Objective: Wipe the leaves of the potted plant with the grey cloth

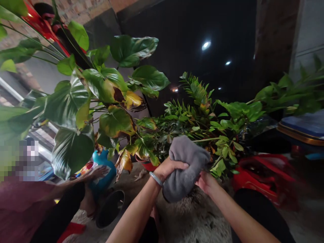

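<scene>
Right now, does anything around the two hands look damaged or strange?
Yes: to the left of the grey cloth, the large-leaved plant has several damaged leaves, yellowed with brown, dry-looking edges, unlike its green ones. One withered leaf hangs low.

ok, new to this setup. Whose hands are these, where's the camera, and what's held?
No machine here: these are a person's bare hands. The one picture comes from a camera on that person's head, looking forward and down. The left hand, with a bracelet at the wrist, grips a bunched grey cloth. The right hand is at the cloth's edge, fingers partly hidden. Leafy plants spread behind. On the ground are a dark bucket and, at right, a red bag. Another person is at left.
</scene>
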The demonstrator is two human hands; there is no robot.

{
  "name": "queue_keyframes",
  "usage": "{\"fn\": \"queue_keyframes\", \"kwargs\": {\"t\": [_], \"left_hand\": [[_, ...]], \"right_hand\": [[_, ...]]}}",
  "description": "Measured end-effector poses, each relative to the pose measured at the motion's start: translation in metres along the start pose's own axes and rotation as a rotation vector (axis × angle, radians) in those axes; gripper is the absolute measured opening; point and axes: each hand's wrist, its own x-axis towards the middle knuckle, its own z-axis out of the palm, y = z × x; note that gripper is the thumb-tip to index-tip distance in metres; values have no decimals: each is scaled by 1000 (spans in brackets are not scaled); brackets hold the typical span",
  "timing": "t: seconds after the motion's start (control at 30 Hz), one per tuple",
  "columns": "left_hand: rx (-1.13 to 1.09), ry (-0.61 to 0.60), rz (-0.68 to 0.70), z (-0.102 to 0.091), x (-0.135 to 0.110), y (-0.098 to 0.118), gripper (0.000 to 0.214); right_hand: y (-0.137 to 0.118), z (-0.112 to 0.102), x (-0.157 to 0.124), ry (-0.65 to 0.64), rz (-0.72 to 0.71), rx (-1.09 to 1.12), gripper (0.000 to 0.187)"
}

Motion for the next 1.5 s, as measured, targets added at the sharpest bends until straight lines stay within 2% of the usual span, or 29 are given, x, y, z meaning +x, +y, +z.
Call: {"fn": "queue_keyframes", "kwargs": {"t": [0.07, 0.13, 0.2, 0.23, 0.3, 0.4, 0.47, 0.53, 0.6, 0.67, 0.73, 0.8, 0.87, 0.93, 1.0, 1.07, 1.13, 1.23, 1.3, 1.37, 1.5], "left_hand": [[-90, -28, 105, 3, 1, 26, 43], [-202, -6, 190, 4, 9, 48, 45], [-265, 75, 195, 4, 17, 52, 40], [-257, 125, 172, 2, 20, 46, 36], [-173, 191, 101, -3, 18, 20, 33], [-19, 131, -55, -17, 0, -30, 45], [27, 73, -152, -26, -16, -48, 51], [44, 31, -161, -30, -25, -43, 53], [21, 24, -67, -30, -23, -22, 52], [-62, 77, 62, -26, -12, 3, 51], [-162, 170, 154, -19, 2, 18, 47], [-196, 253, 187, -13, 13, 14, 43], [-135, 276, 161, -10, 14, -5, 43], [-23, 229, 65, -13, 5, -27, 49], [81, 133, -40, -22, -12, -38, 56], [132, 47, -60, -34, -26, -30, 58], [78, 38, 44, -44, -33, -6, 55], [-168, 172, 285, -48, -25, 29, 49], [-285, 250, 346, -42, -14, 33, 48], [-258, 260, 282, -34, -5, 16, 49], [-39, 201, 48, -28, -7, -49, 63]], "right_hand": [[-3, 0, -2, 4, -10, 7, 18], [-6, 1, -3, 6, -16, 11, 14], [-8, 2, -4, 7, -19, 15, 16], [-9, 3, -4, 9, -19, 18, 17], [-7, 3, -2, 18, -15, 21, 14], [-1, 1, 1, 43, 5, 20, 11], [1, -2, 3, 48, 7, 22, 11], [1, -4, 3, 41, -6, 24, 11], [0, -4, 1, 32, -19, 17, 13], [-3, -2, -1, 26, -25, 5, 16], [-6, 1, -3, 21, -30, -3, 18], [-7, 3, -4, 20, -32, -6, 17], [-6, 3, -3, 34, -18, -12, 15], [-3, 1, -1, 61, 9, -21, 14], [0, -1, 0, 81, 31, -23, 14], [0, -2, -1, 88, 35, -20, 12], [-2, -2, -3, 84, 28, -21, 12], [-6, -1, -7, 75, 22, -35, 18], [-8, 1, -7, 74, 24, -49, 19], [-6, 2, -6, 78, 31, -62, 18], [1, 0, -1, 112, 65, -89, 16]]}}
